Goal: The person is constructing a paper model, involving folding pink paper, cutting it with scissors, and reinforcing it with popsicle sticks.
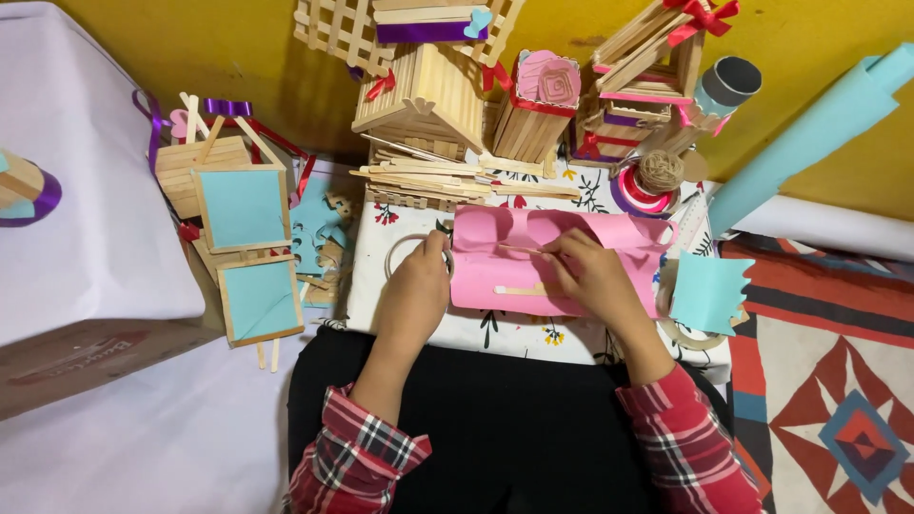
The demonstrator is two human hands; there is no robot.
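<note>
A pink paper sheet with cut-outs lies on a white flowered cloth over my lap. My right hand rests on the sheet and pinches a thin wooden stick that points left. A second flat stick lies on the pink sheet just below. My left hand sits at the sheet's left edge, fingers curled on a tape ring.
A pile of loose flat sticks lies behind the sheet. Stick-built houses and boxes stand along the yellow wall. Blue-panelled stick frames lie left, blue paper cut-outs and a twine spool right, and a rolled blue sheet.
</note>
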